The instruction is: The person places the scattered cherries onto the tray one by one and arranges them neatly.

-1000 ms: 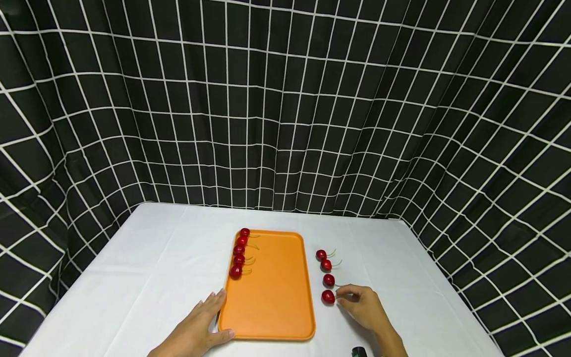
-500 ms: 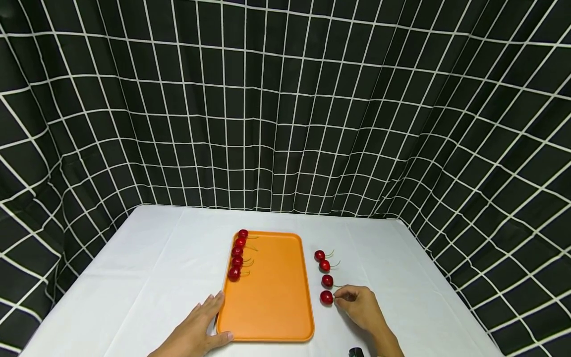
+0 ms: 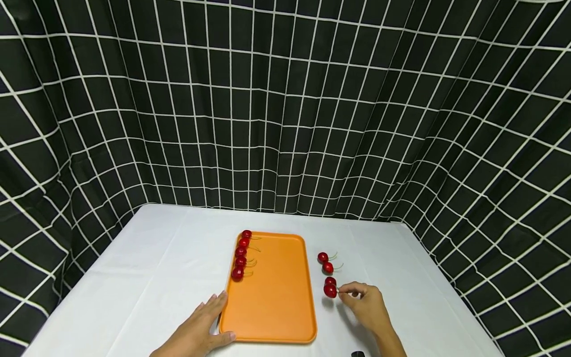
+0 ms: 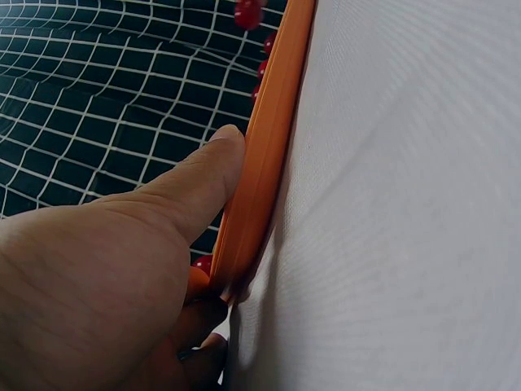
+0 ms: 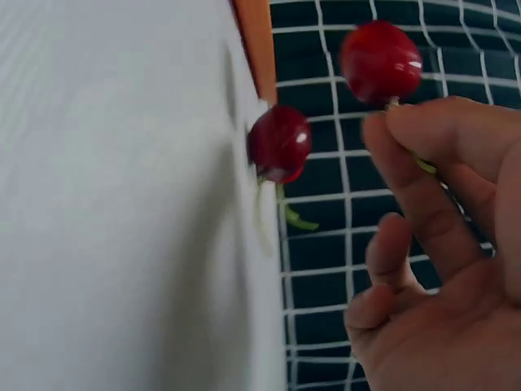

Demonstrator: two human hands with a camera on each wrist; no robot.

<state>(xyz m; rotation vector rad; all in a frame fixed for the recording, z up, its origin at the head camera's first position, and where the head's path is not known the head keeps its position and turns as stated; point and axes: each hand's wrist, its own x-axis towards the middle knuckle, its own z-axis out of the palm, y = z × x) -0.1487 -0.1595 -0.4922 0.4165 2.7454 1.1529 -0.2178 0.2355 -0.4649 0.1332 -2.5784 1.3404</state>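
My right hand (image 3: 367, 303) pinches a red cherry (image 3: 330, 291) by its stem, between thumb and index finger. That cherry hangs above the white table, its shadow below it, as the right wrist view also shows the lifted cherry (image 5: 381, 62). Three more cherries lie on the cloth right of the orange tray (image 3: 269, 302); the nearest of them (image 3: 330, 280) is partly covered by the held one. Along the tray's left edge several cherries (image 3: 240, 252) lie in a row, stems pointing right. With straight fingers my left hand (image 3: 198, 322) touches the tray's near left corner.
A white cloth (image 3: 129, 277) covers the table. Black curtains (image 3: 276, 124) with a white grid stand behind and at both sides. A small dark object (image 3: 358, 354) shows at the bottom edge, near my right forearm.
The right hand has raised the nearest cherry off the cloth by its stem, moving it slightly up and away. My left hand keeps its place at the tray.
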